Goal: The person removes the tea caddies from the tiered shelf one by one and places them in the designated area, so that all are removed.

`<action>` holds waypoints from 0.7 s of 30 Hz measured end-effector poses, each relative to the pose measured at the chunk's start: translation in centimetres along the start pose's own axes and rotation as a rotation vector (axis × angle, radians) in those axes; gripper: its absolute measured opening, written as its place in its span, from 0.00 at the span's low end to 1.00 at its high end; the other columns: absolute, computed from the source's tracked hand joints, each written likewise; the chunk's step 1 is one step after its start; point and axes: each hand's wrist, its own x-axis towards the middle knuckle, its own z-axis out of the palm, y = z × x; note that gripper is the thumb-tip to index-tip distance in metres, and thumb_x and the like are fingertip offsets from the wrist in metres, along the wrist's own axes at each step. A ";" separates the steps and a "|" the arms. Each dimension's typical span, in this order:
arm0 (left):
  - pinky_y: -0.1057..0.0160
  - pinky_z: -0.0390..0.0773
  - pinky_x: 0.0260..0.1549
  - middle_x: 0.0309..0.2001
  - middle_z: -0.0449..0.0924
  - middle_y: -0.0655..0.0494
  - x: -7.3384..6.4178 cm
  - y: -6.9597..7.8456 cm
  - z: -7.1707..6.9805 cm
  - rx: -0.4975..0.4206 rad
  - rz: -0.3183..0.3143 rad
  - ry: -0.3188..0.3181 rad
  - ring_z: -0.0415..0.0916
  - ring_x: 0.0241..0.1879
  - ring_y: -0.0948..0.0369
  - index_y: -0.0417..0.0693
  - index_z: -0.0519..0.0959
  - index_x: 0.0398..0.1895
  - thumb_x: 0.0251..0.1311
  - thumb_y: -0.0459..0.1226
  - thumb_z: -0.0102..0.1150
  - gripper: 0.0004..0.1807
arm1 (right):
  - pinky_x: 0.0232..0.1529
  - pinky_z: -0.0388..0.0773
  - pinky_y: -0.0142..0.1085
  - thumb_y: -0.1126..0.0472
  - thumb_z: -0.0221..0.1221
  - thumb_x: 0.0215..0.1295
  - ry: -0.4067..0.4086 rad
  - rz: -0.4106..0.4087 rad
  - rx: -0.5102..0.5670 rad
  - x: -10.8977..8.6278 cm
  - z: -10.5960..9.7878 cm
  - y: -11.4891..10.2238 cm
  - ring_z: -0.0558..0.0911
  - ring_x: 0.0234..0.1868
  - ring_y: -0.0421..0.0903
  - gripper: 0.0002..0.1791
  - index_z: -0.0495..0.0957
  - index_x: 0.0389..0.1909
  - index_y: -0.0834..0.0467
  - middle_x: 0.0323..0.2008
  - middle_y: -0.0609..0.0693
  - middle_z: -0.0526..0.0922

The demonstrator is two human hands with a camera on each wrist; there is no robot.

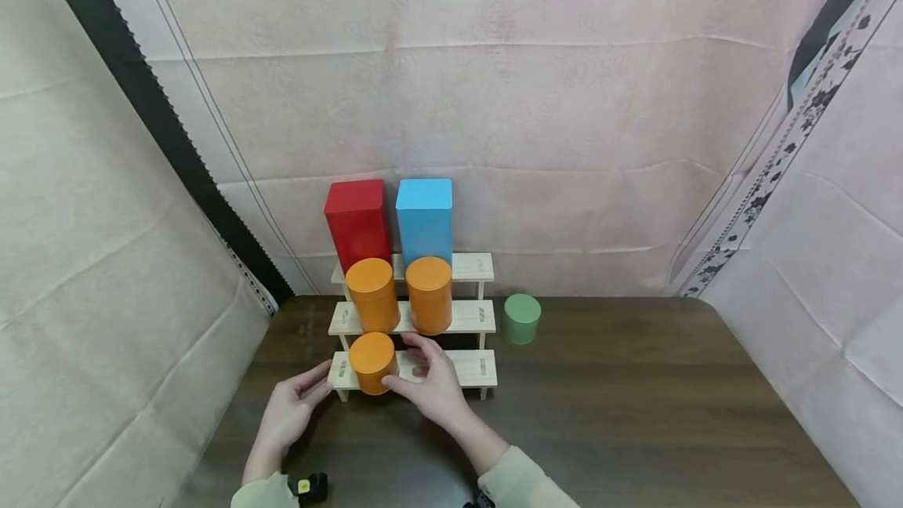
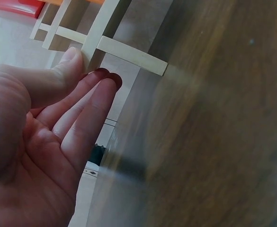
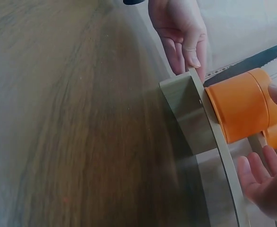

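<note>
A three-step wooden shelf (image 1: 474, 368) stands on the table. My left hand (image 1: 289, 408) is at the left end of its lowest board; in the left wrist view the thumb lies against the board end and the fingers (image 2: 88, 120) reach beneath, pinching it. On that board sits a short orange cylinder (image 1: 372, 363). My right hand (image 1: 433, 382) is beside this cylinder, thumb near its rim and fingers (image 3: 259, 172) spread apart from it. Two taller orange cylinders (image 1: 374, 296) (image 1: 429, 296) occupy the middle step. A red block (image 1: 357, 222) and a blue block (image 1: 425, 218) stand on the top step.
A green cylinder (image 1: 522, 318) stands on the dark wooden table (image 1: 635, 406), just right of the shelf. Pale cloth (image 1: 494, 100) hangs behind the table and along both sides.
</note>
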 end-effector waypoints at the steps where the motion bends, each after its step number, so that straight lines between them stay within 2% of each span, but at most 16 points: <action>1: 0.60 0.84 0.58 0.74 0.74 0.42 0.0 0.0 0.0 0.002 0.000 0.000 0.77 0.68 0.48 0.38 0.73 0.76 0.78 0.33 0.61 0.26 | 0.61 0.83 0.46 0.53 0.78 0.63 -0.003 -0.003 0.000 0.0 0.2 0.0 0.79 0.66 0.52 0.39 0.75 0.73 0.50 0.69 0.46 0.77; 14: 0.63 0.83 0.57 0.73 0.75 0.42 0.0 -0.1 0.0 0.009 0.027 0.004 0.78 0.67 0.50 0.38 0.74 0.75 0.77 0.33 0.61 0.26 | 0.59 0.84 0.48 0.52 0.80 0.61 -0.009 -0.028 -0.038 0.5 2.0 -0.4 0.79 0.65 0.46 0.43 0.73 0.76 0.49 0.67 0.47 0.76; 21: 0.64 0.83 0.57 0.72 0.75 0.42 -0.1 -0.1 0.0 0.003 0.039 0.007 0.78 0.67 0.50 0.38 0.74 0.75 0.77 0.32 0.61 0.26 | 0.62 0.82 0.47 0.51 0.81 0.59 -0.006 0.006 -0.059 0.8 2.6 -0.2 0.78 0.66 0.47 0.47 0.70 0.78 0.47 0.68 0.47 0.75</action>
